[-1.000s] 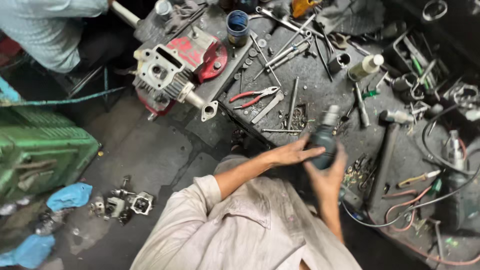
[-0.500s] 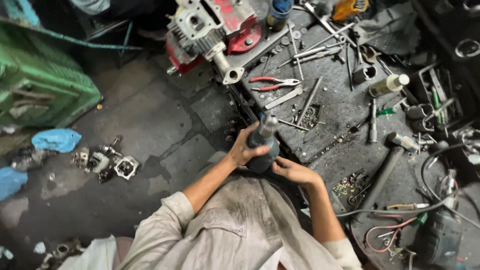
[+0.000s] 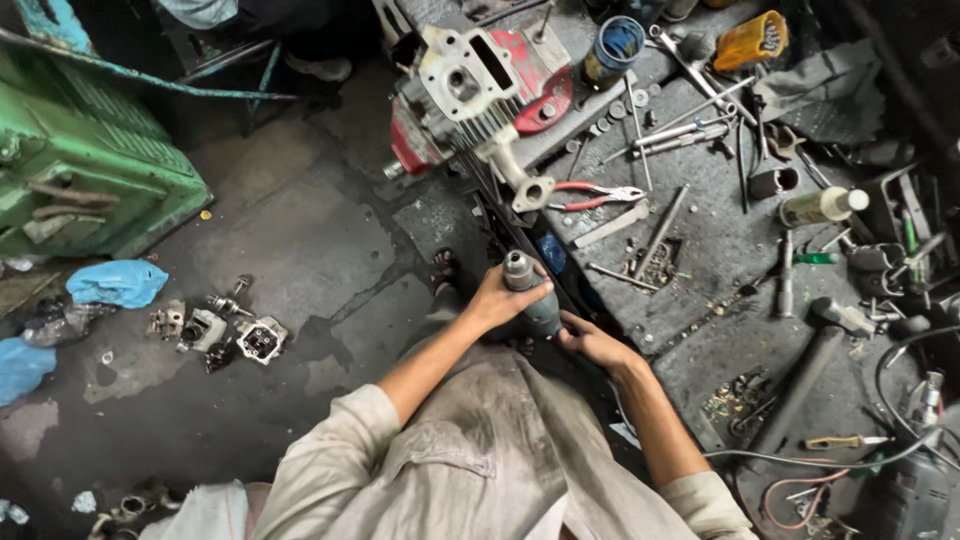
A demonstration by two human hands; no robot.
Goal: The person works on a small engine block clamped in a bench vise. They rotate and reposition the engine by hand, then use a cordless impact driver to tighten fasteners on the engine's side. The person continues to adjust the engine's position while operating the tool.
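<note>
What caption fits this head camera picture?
Both hands, left and right, grip a grey power drill beside a cluttered workbench.

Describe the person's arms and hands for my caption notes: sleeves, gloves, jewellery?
Both hands are bare: the left hand and right hand show no gloves, rings or watch. The forearms are uncovered. A loose, pale grey-beige shirt, creased and smudged, has its sleeves rolled into thick cuffs near the elbows, the left cuff and right cuff.
</note>
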